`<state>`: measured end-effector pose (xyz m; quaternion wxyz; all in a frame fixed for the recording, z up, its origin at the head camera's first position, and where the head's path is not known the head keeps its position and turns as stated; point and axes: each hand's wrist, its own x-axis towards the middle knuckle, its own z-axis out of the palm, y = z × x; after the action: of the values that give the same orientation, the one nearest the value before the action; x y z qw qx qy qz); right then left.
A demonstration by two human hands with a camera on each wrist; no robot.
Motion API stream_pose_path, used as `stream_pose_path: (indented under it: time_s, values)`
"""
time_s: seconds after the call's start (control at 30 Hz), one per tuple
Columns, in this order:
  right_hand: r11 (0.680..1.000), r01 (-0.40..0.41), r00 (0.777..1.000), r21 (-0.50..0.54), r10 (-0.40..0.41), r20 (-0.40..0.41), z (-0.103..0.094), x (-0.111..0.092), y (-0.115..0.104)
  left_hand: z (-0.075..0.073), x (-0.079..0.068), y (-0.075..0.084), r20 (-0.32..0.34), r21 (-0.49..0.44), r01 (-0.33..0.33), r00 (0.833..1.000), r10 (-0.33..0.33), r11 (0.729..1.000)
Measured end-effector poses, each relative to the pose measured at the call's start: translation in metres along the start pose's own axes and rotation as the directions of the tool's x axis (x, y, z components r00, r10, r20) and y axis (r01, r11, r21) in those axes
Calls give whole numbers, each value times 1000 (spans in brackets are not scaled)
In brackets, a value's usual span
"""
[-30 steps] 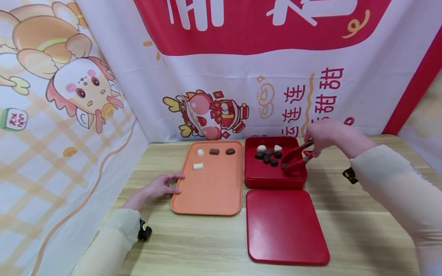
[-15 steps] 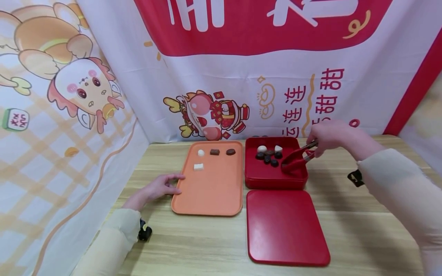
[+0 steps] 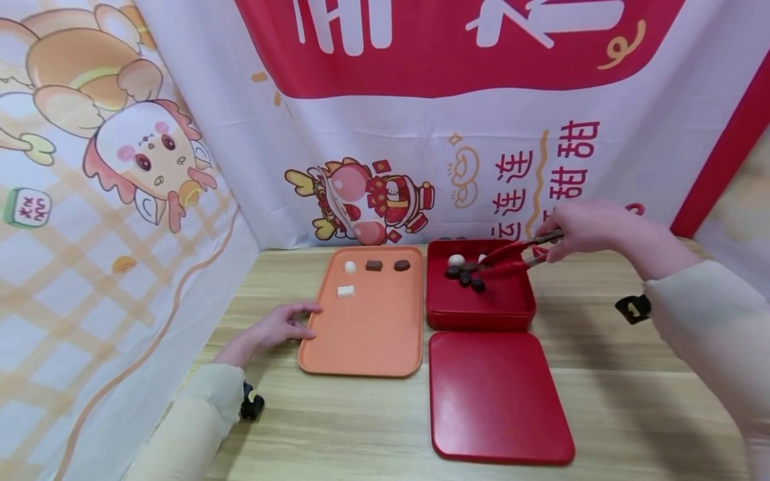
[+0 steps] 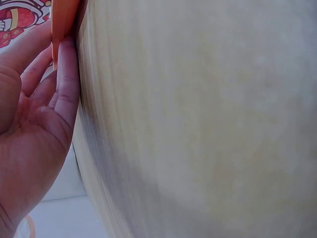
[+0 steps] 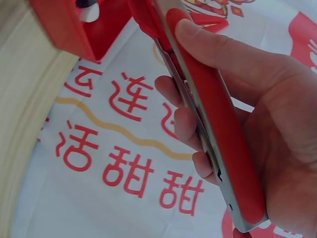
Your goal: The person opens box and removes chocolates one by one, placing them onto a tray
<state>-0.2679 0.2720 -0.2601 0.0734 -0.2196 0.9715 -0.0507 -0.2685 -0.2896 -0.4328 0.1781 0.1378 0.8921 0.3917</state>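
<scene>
My right hand (image 3: 586,230) holds red tongs (image 5: 218,134) with metal edges, thumb on one arm and fingers curled round the other. The tongs' tips hang inside a red square box (image 3: 481,321), over a white cone-shaped piece that they partly cover. Beside them in the box are a round white piece (image 3: 456,260) and several dark chocolate-like pieces (image 3: 478,285). Whether the tips grip anything cannot be seen. My left hand (image 3: 279,326) pinches the left rim of an orange tray (image 3: 367,341); the left wrist view shows fingers against the rim's underside.
On the tray lie a round white piece (image 3: 350,266), a white block (image 3: 345,291), a brown block (image 3: 373,265) and a dark oval piece (image 3: 402,265). A red lid (image 3: 499,394) lies in front of the box. A printed cloth (image 3: 385,127) hangs behind the table.
The tongs have moved from the box's right side up and left to the white cone-shaped piece. My right hand has shifted slightly right. The left hand and tray have not moved.
</scene>
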Motion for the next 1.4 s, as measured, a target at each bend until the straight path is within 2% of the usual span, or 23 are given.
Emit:
stream_pose_path:
  time_s: [0.2,0.6,0.83,1.17,1.4]
  values:
    - [1000,5,998,28,-3,-63,-6,-4,-11,0,0,1,1,-16,3,1000,-3,1000]
    - [999,33,989,11,-31,-147,-7,1,-40,-1,0,1,3,1,0,1000,0,1000]
    - [997,79,985,20,-75,-152,0,14,-54,-1,0,1,-7,8,-2,1000,2,1000]
    - [983,173,971,-55,-180,-159,16,38,-78,0,0,-2,-11,7,15,1000,-14,1000]
    - [974,210,964,-80,-220,-152,27,51,-90,0,2,-2,-16,19,15,1000,-15,1000]
